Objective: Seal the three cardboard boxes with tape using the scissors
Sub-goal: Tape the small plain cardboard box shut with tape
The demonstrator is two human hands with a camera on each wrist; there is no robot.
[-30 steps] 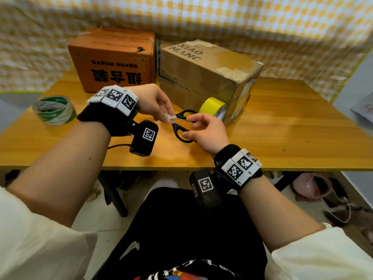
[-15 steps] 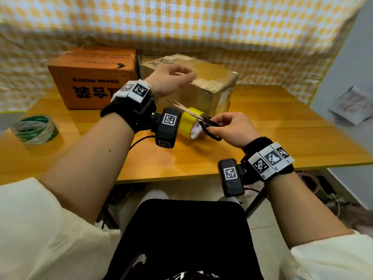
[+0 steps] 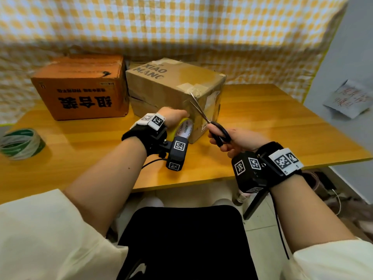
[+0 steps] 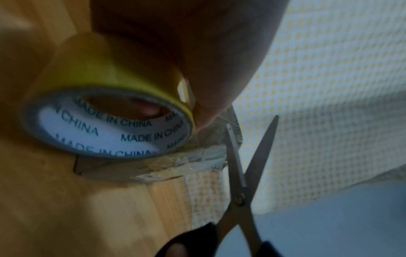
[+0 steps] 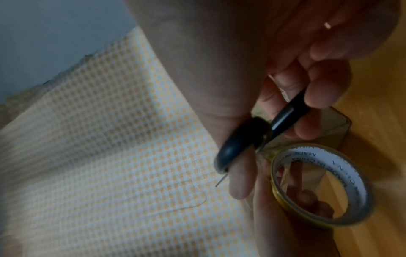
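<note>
Left hand (image 3: 173, 118) grips the yellow tape roll (image 3: 184, 128) against the near corner of the brown cardboard box (image 3: 167, 87) in the head view, while the right hand (image 3: 234, 141) holds the scissors (image 3: 210, 122) by their black handles, blades angled up toward the box's top edge. An orange cardboard box (image 3: 80, 87) stands just to the left on the wooden table (image 3: 282, 122), and a green-and-white tape roll (image 3: 20, 143) lies well apart near the left edge. Only two boxes show, so I cannot say where the third is.

From the left wrist view, the fingers (image 4: 206, 104) curl over the roll, with one fingertip showing through its core, and a clear strip seems to run from it onto the box corner. The scissor blades stand parted just beside that strip and close to the fingertips. That closeness is the main risk, I think: a hurried snip could nick a finger, or the slack strip could fold and stick to itself or to a blade.

From the right wrist view, thumb and fingers (image 5: 318, 87) are threaded through the handles, the roll just below them. If the left hand eases its pull, the tape may sag and the cut go ragged, or the loose end may snap back onto the roll.
</note>
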